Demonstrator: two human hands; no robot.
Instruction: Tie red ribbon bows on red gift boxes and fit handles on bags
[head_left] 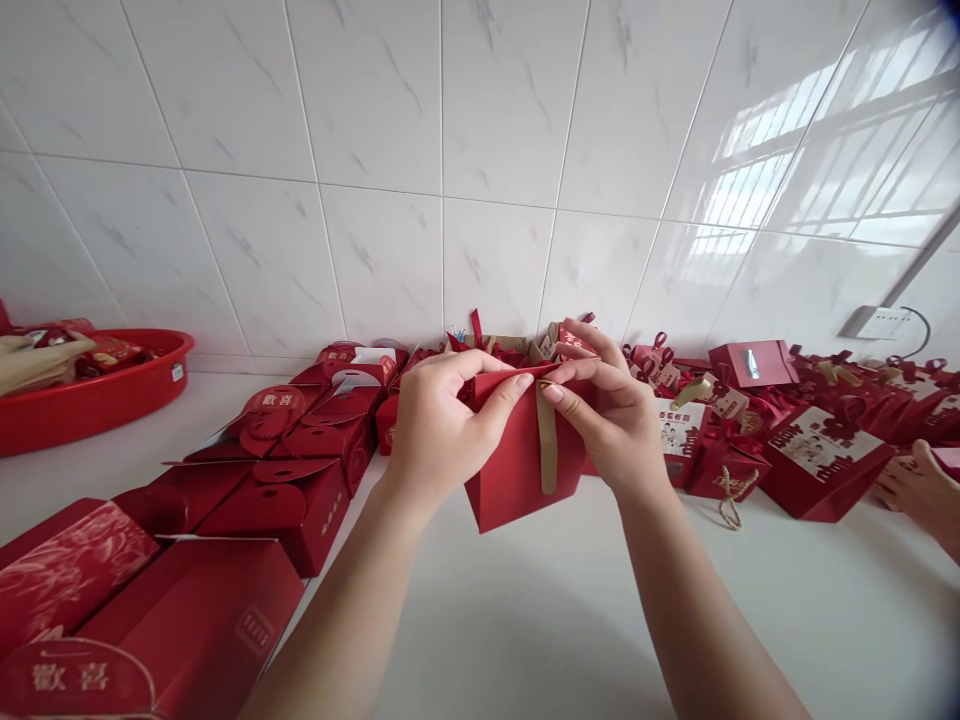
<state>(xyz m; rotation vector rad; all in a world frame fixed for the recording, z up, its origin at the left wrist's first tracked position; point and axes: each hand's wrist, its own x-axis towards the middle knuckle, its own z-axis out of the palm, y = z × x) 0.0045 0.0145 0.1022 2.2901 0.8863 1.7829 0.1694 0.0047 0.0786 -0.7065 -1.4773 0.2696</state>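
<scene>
Between my hands, above the white table, is a red gift box (504, 465) with a tapered top. A flat gold strap (549, 450) hangs down its near face. My left hand (457, 415) grips the upper left edge, thumb on the front and fingers behind. With thumb and index finger, my right hand (607, 400) pinches the strap's upper end at the top edge, by a small fastening too small to make out. Its other fingers are raised. The far side of the box is hidden.
Red boxes (281, 505) stand in rows on the left, near a red basin (97, 400) of packets. Finished-looking boxes (817, 465) with ribbons and picture cards crowd the right. Another person's hand (919, 485) is at the right edge. The tiled wall (382, 260) bounds the table's back.
</scene>
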